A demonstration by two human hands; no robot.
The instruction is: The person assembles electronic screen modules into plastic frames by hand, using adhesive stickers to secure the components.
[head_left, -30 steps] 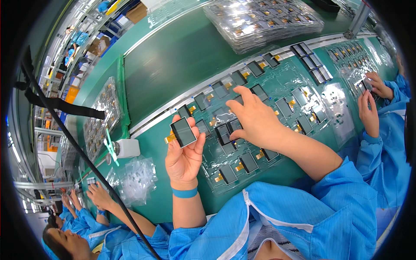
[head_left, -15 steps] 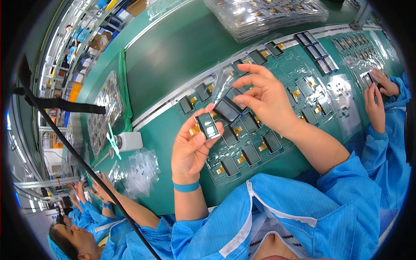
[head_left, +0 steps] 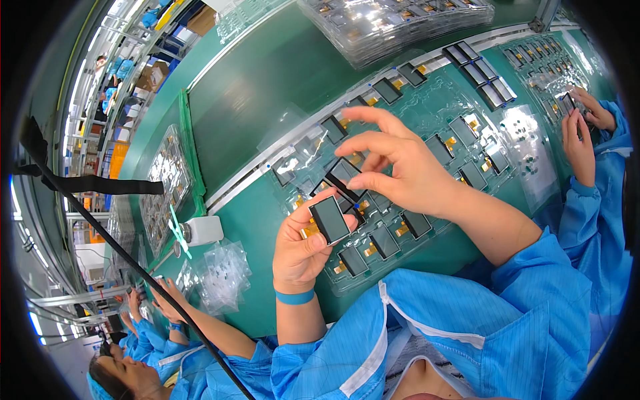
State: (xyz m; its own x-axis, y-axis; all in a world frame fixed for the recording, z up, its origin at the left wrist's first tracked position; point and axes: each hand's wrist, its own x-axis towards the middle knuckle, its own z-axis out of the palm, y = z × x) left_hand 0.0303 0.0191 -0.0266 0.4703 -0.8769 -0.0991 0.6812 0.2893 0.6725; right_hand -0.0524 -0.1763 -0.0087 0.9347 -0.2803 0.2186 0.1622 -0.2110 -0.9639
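In my left hand (head_left: pixel 303 250) I grip a small display panel (head_left: pixel 329 220) by its edges, its grey face up and a gold flex tail at the thumb side. A blue band circles that wrist. Just above it, my right hand (head_left: pixel 393 160) has thumb and a finger at the edges of a black-framed panel (head_left: pixel 345 179), tilted and apparently pinched; the contact is partly hidden. Its uppermost finger is stretched away. Beneath both hands lies a clear plastic tray (head_left: pixel 347 285) with several display panels and gold tails in its pockets.
A thin clear film (head_left: pixel 283 125) lies beyond the tray. A strip of black frames (head_left: pixel 480 75) sits right of it, and stacked clear trays (head_left: pixel 393 33) at the back. Plastic bags (head_left: pixel 223 273) and a white container (head_left: pixel 203 230) are left. Co-workers' hands (head_left: pixel 583 127) work nearby on both sides.
The clear film by my right fingers has left them and now lies on the table. My left hand has turned the display panel flatter, its glare gone. The black-framed panel has shifted slightly lower.
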